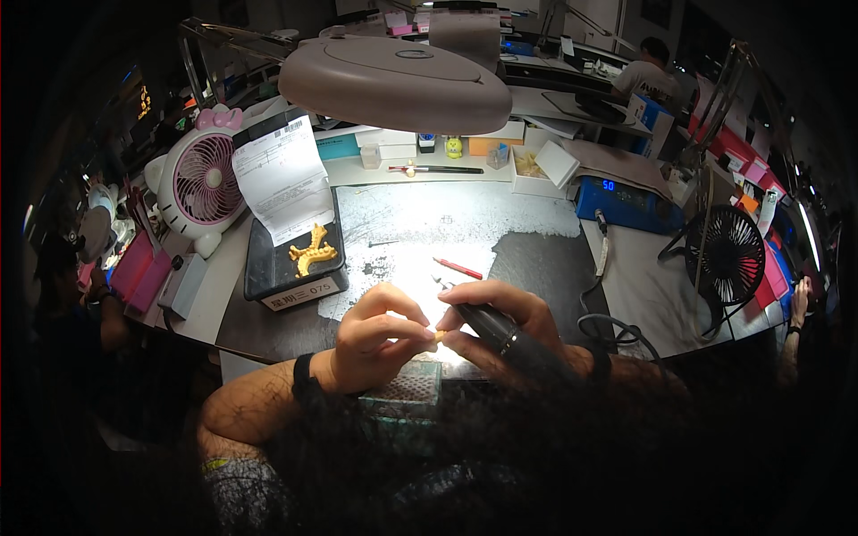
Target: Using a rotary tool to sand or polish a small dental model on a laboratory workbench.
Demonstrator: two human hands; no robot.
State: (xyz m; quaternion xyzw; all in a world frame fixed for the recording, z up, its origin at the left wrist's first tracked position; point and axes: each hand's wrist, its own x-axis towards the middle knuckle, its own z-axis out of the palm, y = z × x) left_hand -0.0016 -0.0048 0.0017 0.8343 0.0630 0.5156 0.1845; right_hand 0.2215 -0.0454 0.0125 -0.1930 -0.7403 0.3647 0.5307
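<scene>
A crowded workbench (pixel 536 246) is lying under a lamp (pixel 393 82). The left hand (pixel 380 335) is pinching one small yellow piece (pixel 438 337) at its fingertips. The right hand (pixel 496 317) is gripping one dark tool (pixel 500 335), its long axis slanting down-right, tip meeting the piece. One yellow figure (pixel 311 250) is resting on a black tray (pixel 268 272), up-left.

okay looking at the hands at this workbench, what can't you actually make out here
- Head view: the small yellow piece in the left hand is mostly hidden by fingertips and lamp glare.
- The tip of the dark handheld tool in the right hand is too small to tell.
- Dark hair covers the lower bench.
</scene>
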